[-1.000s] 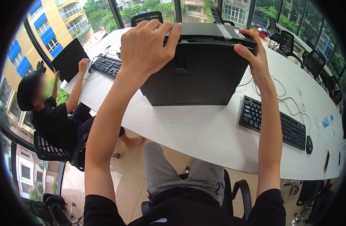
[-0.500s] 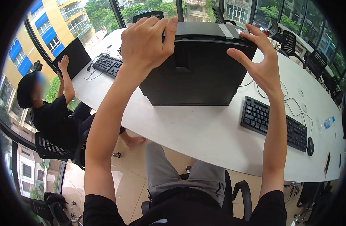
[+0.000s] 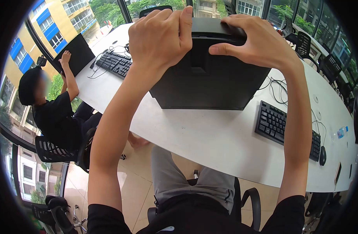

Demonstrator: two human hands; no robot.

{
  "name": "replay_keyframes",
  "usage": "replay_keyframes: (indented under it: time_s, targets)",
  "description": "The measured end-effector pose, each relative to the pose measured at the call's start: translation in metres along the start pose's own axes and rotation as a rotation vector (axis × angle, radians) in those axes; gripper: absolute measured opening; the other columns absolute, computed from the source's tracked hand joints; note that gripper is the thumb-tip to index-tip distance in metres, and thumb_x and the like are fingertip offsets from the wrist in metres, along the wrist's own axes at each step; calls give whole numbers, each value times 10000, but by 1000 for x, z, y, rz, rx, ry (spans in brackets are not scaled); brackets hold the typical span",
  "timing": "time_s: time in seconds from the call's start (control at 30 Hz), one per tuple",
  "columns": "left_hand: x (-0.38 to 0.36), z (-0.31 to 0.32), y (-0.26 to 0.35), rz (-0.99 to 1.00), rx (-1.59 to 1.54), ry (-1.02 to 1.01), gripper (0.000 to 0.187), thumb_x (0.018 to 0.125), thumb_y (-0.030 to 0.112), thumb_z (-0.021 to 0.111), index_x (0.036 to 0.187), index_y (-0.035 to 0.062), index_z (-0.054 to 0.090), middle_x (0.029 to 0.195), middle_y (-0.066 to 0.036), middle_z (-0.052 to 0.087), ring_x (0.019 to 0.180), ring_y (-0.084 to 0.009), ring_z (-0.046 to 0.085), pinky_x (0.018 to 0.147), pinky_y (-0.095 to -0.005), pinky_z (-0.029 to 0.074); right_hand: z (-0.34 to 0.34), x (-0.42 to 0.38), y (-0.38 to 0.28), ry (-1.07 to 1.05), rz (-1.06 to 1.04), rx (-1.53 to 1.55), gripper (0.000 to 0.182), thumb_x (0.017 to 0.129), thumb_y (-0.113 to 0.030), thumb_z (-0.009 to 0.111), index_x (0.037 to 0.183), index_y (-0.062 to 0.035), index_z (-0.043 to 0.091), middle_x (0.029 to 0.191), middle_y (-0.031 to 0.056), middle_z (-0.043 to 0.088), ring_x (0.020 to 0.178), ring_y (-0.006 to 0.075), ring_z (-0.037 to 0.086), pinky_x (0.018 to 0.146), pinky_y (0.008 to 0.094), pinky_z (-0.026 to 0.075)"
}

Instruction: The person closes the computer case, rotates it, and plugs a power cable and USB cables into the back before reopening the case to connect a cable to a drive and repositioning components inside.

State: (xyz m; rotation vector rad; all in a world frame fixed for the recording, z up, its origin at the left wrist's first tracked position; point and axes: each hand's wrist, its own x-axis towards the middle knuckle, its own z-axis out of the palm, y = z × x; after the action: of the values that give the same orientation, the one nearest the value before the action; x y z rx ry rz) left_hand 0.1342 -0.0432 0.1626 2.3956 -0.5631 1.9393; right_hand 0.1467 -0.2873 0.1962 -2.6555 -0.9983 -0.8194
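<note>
A black desktop computer case [image 3: 210, 84] stands upright on the white table [image 3: 202, 136] in front of me. My left hand [image 3: 159, 35] grips its top left corner, thumb over the front edge. My right hand [image 3: 257, 45] lies on the top near the middle, fingers curled over the front edge and pointing left. Both forearms reach up from my seated body.
A black keyboard [image 3: 286, 128] and mouse [image 3: 322, 155] with cables lie to the right. Another keyboard [image 3: 112, 62] lies at the far left, where a seated person in black [image 3: 54, 113] touches a dark panel [image 3: 75, 54]. A small bottle [image 3: 340, 132] lies far right. Office chairs ring the table.
My right hand left the case's top right corner, lifted off, and now rests on the top nearer the middle. The person on the left raised an arm to the dark panel.
</note>
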Motion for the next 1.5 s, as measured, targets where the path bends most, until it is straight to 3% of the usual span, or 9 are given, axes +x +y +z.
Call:
replay_keyframes:
  time_s: [0.17, 0.47, 0.63, 0.93, 1.03, 1.2, 1.4, 1.47, 1.5]
  targets:
    - [1, -5, 4, -12, 28, -19, 438, 1081, 270, 549, 716, 59, 666, 644, -68, 626, 613, -264, 646, 558, -384, 476, -8, 27, -12, -285, 6, 16, 1033, 750, -766, 807, 1331, 79, 677, 1375, 236, 681, 1316, 385, 624, 1148, 450, 463]
    - [2, 5, 1, 5, 2, 90, 369, 1032, 166, 596, 689, 39, 646, 601, -100, 596, 552, -271, 625, 515, -399, 476, 15, 20, 5, -36, -130, 29, 797, 822, -571, 855, 1312, 40, 710, 1459, 235, 628, 1350, 397, 587, 1187, 434, 416]
    - [-5, 15, -6, -11, 56, 168, 467, 1068, 319, 558, 671, 105, 680, 591, -31, 618, 559, -216, 645, 542, -386, 508, 22, 30, 14, 46, -240, 89, 714, 806, -631, 823, 923, 69, 746, 811, 227, 692, 772, 399, 694, 773, 447, 551]
    - [20, -14, -18, -128, -88, -379, 503, 1077, 475, 520, 949, 75, 796, 890, -138, 765, 844, -361, 724, 800, -470, 560, 22, 21, 5, 62, -151, 130, 763, 841, -669, 768, 981, 80, 762, 834, 248, 715, 790, 399, 717, 807, 463, 561]
    - [29, -31, -27, -153, -154, -772, 681, 999, 651, 576, 1295, 58, 735, 1328, -223, 700, 1219, -402, 664, 1081, -449, 497, 23, 23, 7, 58, -181, 106, 755, 856, -663, 758, 985, 81, 765, 842, 253, 719, 798, 401, 721, 810, 457, 565]
    - [35, -40, -83, -16, -435, -972, 835, 783, 507, 893, 1448, 62, 656, 1411, -169, 690, 1331, -312, 631, 1180, -411, 431, 9, 25, -2, -189, -73, 21, 892, 874, -654, 762, 1363, 85, 656, 1432, 274, 634, 1339, 412, 603, 1172, 455, 434]
    - [42, -35, -90, 79, -470, -999, 778, 809, 501, 876, 1397, 31, 680, 1447, -201, 654, 1386, -330, 582, 1213, -432, 403, -1, 26, -9, -188, -91, 20, 621, 912, -504, 800, 1215, 35, 736, 1185, 224, 727, 1000, 369, 692, 900, 447, 525]
    - [49, -42, -83, 52, -505, -1073, 847, 859, 560, 841, 1404, -56, 642, 1471, -249, 620, 1431, -345, 533, 1222, -425, 388, 14, 17, 0, -41, -117, -29, 832, 869, -588, 809, 1340, 84, 671, 1427, 277, 636, 1321, 413, 618, 1168, 445, 440]
    - [34, -28, -96, 175, -377, -871, 698, 771, 433, 910, 1376, 133, 731, 1446, -154, 674, 1366, -320, 612, 1221, -450, 401, 16, 18, 2, -38, -152, -25, 831, 874, -591, 802, 1340, 84, 670, 1429, 279, 634, 1323, 414, 616, 1169, 447, 439]
